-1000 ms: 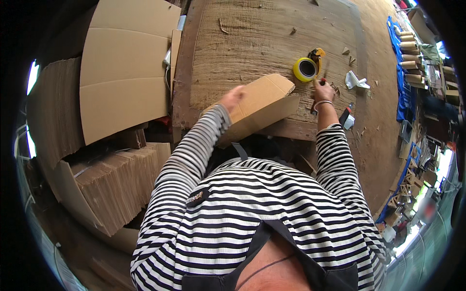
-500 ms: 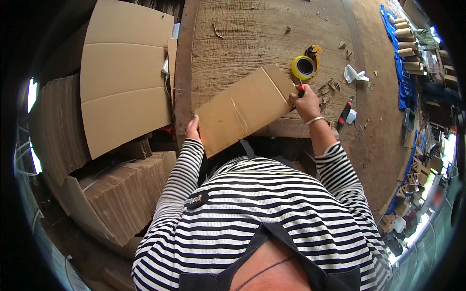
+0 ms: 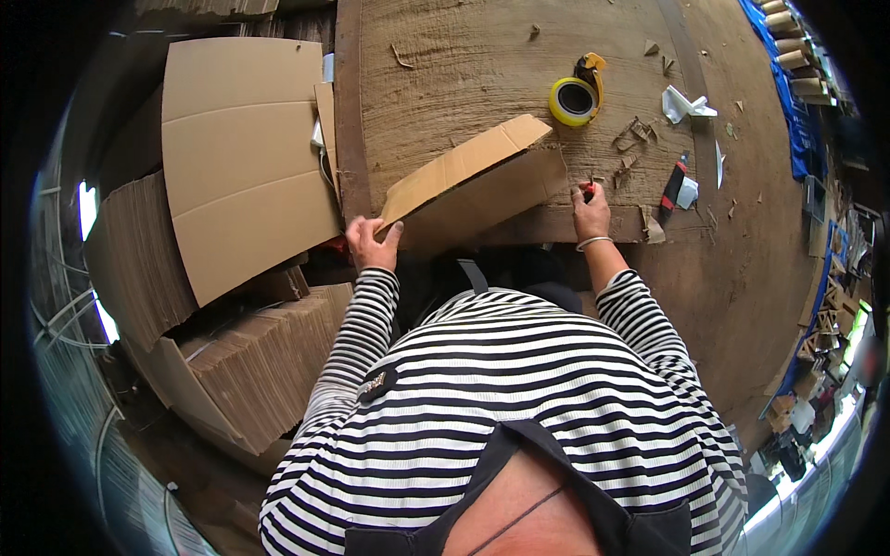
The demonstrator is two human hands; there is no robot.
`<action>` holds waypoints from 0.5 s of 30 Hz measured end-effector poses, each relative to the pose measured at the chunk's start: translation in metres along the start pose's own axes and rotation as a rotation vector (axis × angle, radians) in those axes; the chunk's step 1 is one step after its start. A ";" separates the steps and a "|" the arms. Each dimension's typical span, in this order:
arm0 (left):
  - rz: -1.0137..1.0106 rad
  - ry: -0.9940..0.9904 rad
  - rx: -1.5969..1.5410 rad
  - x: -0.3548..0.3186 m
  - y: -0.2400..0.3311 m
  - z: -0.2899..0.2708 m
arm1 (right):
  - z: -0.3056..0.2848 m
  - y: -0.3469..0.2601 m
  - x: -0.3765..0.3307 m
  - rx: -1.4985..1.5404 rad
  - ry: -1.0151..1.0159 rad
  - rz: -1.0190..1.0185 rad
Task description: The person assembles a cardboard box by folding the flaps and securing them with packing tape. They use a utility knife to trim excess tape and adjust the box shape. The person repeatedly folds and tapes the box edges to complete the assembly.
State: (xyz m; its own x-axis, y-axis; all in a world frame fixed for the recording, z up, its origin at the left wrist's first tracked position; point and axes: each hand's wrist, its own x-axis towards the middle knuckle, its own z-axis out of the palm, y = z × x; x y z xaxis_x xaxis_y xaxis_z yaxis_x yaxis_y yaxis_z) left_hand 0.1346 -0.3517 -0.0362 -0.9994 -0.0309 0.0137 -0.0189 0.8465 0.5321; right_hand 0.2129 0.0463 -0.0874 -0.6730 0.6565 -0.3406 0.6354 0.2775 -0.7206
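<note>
A folded brown cardboard piece (image 3: 491, 190) stands tilted on the near edge of the wooden table, its long upper edge raised. My left hand (image 3: 374, 245) is closed on its left end, with the thumb against the near face. Just right of the cardboard's other end, my right hand (image 3: 591, 211) is closed around a small red-handled tool (image 3: 588, 190). Most of that tool is hidden in my fingers, so its exact kind cannot be made out. Beyond the cardboard lies a yellow tape dispenser with a roll of tape (image 3: 573, 99).
A red and black utility knife (image 3: 674, 190) lies right of my right hand, near cardboard scraps (image 3: 635, 134) and a crumpled white piece (image 3: 686, 105). At the left are a large cardboard sheet (image 3: 246, 148) and stacked flat cardboard (image 3: 269, 366).
The cardboard has been tipped up from lying flatter, so its near face shows. My right hand has moved toward me, away from its right end. My left hand has shifted its grip.
</note>
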 end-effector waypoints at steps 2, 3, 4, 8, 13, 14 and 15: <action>0.208 -0.073 0.177 0.020 0.027 -0.013 | -0.023 -0.044 -0.019 -0.082 -0.008 -0.186; 0.282 -0.165 0.236 0.031 0.041 -0.015 | -0.026 -0.054 -0.025 -0.121 0.000 -0.282; 0.321 -0.299 0.182 0.042 0.057 -0.010 | -0.028 -0.062 -0.029 -0.163 0.008 -0.378; 0.547 -0.583 0.143 0.067 0.125 0.030 | -0.024 -0.097 -0.034 -0.388 -0.161 -0.442; 0.467 -0.820 0.353 0.078 0.158 0.067 | -0.019 -0.112 -0.023 -0.611 -0.213 -0.425; 0.457 -0.821 0.348 0.078 0.157 0.068 | -0.020 -0.114 -0.021 -0.638 -0.233 -0.412; 0.446 -0.822 0.343 0.078 0.157 0.068 | -0.021 -0.117 -0.020 -0.666 -0.253 -0.400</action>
State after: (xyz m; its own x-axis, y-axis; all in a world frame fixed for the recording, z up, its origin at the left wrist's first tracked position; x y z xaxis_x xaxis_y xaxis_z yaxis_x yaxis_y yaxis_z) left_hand 0.0519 -0.1853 -0.0089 -0.6233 0.5957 -0.5066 0.4858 0.8026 0.3461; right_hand 0.1601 0.0153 0.0160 -0.9110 0.2632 -0.3175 0.3673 0.8681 -0.3341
